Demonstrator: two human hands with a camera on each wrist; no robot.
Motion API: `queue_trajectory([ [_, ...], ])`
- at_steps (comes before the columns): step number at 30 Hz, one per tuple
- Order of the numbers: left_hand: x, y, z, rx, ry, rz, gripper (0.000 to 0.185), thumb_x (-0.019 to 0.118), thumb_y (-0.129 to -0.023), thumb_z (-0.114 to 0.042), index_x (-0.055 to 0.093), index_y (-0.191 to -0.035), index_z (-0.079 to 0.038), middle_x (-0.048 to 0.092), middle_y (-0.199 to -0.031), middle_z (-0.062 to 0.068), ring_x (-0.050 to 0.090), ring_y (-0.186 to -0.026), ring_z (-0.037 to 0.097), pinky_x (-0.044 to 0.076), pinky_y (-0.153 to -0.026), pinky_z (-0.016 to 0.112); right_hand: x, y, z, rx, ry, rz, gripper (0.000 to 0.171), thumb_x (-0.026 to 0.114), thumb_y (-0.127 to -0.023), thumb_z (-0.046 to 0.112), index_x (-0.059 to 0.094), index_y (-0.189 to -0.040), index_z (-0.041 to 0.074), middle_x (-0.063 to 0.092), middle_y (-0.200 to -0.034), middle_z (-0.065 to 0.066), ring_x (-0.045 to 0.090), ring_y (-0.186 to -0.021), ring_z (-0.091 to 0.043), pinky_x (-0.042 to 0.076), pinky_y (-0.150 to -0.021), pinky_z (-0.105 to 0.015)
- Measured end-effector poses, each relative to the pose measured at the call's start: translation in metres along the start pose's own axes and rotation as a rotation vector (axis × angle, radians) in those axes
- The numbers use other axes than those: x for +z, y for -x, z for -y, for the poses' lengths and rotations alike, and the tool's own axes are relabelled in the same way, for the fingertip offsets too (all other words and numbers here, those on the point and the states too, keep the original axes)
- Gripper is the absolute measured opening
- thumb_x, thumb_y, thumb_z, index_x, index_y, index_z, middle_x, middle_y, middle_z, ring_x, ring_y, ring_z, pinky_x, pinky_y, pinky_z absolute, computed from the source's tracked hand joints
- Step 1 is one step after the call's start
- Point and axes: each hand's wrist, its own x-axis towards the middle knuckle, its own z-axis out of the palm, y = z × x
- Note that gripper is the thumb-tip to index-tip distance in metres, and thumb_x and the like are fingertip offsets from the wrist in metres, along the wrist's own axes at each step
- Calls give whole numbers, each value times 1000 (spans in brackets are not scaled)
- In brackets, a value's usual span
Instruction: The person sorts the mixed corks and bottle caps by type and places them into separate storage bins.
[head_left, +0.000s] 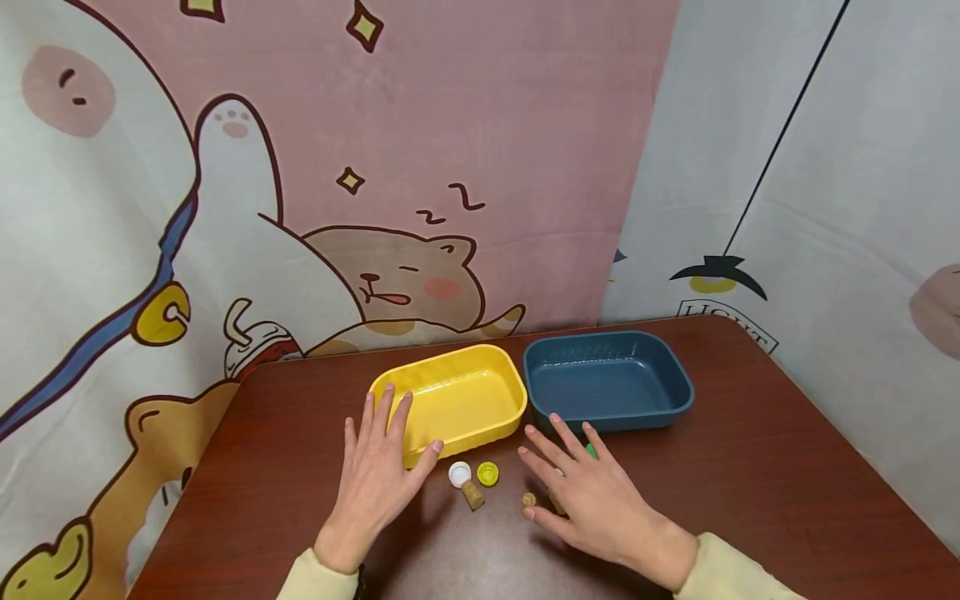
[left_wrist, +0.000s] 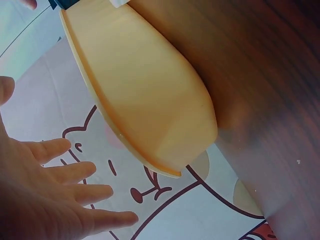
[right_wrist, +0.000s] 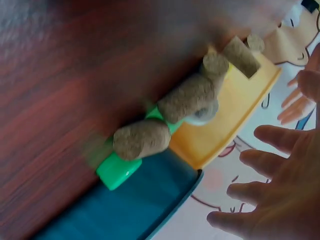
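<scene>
Small cork stoppers (head_left: 472,495) and plastic bottle caps (head_left: 487,473) are scattered on the brown tabletop (head_left: 750,467) before the yellow plastic tray (head_left: 457,400); left hand (head_left: 375,479) and right hand (head_left: 592,496) are spread flat, grip released. One piece is best pinched singly.

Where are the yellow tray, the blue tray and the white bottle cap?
yellow tray (head_left: 480,367): head view, on its far rim.
blue tray (head_left: 600,340): head view, on its far rim.
white bottle cap (head_left: 460,474): head view, on the cap's middle.
</scene>
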Motion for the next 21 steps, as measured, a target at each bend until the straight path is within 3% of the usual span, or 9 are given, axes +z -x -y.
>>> queue_trajectory([
  [9,0,0,-1,5,-2,-3,79,67,-93,-56,50,-153,-8,36,-164,19,27,-152,46,22,-113,75,9,-4,5,-103,81,68,48,68,-97,52,72,-131,18,50,-157,-7,36,-150,-39,31,-112,-69],
  [15,1,0,-2,9,-5,-6,79,68,-93,-57,51,-152,-8,36,-163,19,28,-151,46,24,-113,75,11,-5,7,-130,142,50,34,81,-89,41,77,-115,19,61,-146,-5,45,-144,-37,37,-111,-66],
  [21,2,1,-3,8,-4,-9,79,68,-92,-56,51,-152,-8,36,-163,19,29,-151,47,23,-113,75,9,-5,5,-128,65,30,26,84,-88,35,75,-107,20,64,-142,-4,46,-143,-37,37,-111,-65],
])
